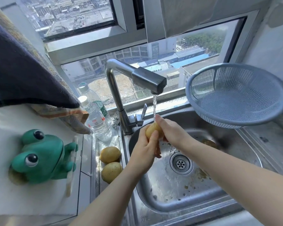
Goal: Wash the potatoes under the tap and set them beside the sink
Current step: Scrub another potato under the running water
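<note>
A small yellow potato (152,129) is held under the running tap (149,81), over the steel sink (178,193). My left hand (145,152) grips it from below, thumb curled over its front. My right hand (171,129) wraps it from the right, fingertips in the water stream (154,108). Two more potatoes lie on the steel ledge left of the sink, one (110,154) behind the other (111,172). A brownish lump (210,143), perhaps another potato, lies in the basin behind my right forearm.
A blue plastic colander (235,95) leans at the sink's right back corner. Two water bottles (96,118) stand left of the tap base. A green frog holder (42,157) sits on the white counter. Dark towels (23,75) hang at upper left. The drain (180,163) lies mid-basin.
</note>
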`<state>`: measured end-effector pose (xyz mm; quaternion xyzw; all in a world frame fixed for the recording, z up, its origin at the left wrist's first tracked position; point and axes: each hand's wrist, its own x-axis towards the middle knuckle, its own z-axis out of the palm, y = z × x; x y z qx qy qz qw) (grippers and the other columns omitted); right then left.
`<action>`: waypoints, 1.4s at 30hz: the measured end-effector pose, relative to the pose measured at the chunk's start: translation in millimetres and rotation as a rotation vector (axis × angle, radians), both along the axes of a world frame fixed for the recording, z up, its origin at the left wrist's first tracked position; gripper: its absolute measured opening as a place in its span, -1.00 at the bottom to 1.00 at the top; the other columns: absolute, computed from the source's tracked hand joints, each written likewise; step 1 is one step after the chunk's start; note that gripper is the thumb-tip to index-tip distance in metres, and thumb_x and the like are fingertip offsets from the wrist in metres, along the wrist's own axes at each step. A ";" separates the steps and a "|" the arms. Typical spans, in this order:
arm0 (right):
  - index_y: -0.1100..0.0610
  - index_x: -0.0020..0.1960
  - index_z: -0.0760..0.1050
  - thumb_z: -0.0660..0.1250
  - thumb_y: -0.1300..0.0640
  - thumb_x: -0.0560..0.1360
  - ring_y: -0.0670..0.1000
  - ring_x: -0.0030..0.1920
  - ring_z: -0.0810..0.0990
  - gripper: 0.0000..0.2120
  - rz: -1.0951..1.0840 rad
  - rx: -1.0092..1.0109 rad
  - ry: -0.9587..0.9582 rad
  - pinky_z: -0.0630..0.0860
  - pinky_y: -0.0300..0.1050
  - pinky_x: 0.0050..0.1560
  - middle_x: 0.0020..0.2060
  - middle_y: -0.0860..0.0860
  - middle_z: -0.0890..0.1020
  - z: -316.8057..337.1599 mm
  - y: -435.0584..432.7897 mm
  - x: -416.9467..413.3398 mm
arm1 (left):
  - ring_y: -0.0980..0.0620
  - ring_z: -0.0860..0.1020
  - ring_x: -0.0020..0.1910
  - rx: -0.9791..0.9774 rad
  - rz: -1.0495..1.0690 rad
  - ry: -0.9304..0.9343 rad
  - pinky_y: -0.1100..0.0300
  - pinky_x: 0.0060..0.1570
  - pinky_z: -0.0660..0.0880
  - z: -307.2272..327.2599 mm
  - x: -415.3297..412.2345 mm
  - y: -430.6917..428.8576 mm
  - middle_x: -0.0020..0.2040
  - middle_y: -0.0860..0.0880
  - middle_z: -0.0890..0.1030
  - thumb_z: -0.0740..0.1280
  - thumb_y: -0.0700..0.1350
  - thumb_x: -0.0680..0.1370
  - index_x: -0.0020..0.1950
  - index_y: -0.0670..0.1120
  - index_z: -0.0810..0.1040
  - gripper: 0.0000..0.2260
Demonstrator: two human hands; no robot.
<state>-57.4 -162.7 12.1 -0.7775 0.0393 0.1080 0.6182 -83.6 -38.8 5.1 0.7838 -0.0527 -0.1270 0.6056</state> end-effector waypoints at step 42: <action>-0.05 0.40 0.36 0.42 0.19 0.46 -0.12 0.03 0.62 -0.44 0.358 -0.077 -0.102 0.51 -0.37 0.03 0.09 -0.07 0.59 1.4 -17.5 -12.0 | 0.10 0.18 -0.58 -0.239 0.117 0.682 0.30 -0.55 0.15 -0.6 24.6 16.8 -0.53 -0.01 0.31 -0.01 0.00 0.57 -0.33 -0.10 0.42 -0.63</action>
